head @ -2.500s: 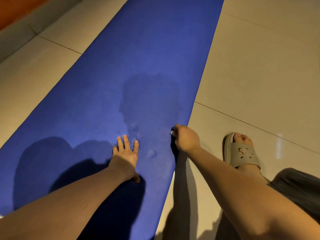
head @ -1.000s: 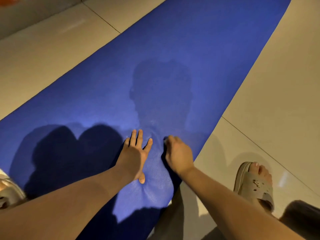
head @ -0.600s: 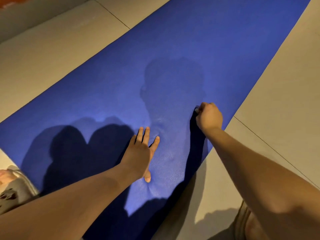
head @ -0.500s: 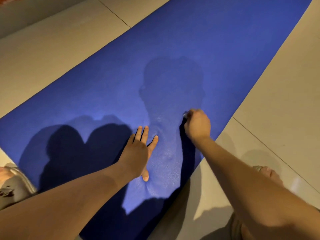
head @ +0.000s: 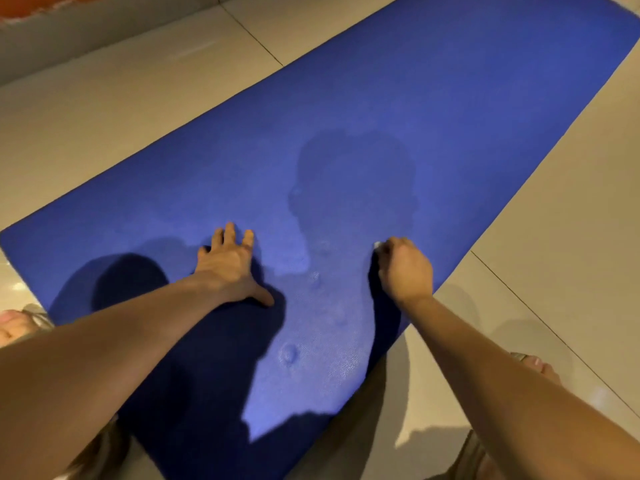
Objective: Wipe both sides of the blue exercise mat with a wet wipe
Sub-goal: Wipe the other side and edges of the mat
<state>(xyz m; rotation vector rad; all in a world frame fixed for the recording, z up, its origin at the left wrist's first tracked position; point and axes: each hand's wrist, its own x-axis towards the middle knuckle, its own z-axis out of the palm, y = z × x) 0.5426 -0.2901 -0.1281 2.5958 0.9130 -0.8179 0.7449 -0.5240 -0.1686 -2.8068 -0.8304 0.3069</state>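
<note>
On the blue mat [head: 433, 84] our left hand [head: 228, 268] lies flat and spread, right hand [head: 406, 270] clutching the wipe [head: 377, 244]

Pale floor tiles [head: 121, 98] lie beyond the left fingers [head: 228, 233], crossed by a grout line [head: 252, 32]. Farther off run a grey ledge [head: 69, 32] and an orange strip [head: 34, 3]. Toes [head: 543, 368] show right of the right fingers [head: 391, 244], nearer the person. Another foot [head: 10, 323] shows far left of the left fingers.

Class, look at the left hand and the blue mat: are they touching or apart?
Touching. The head view shows the left hand lying flat, fingers spread, on the blue mat.
</note>
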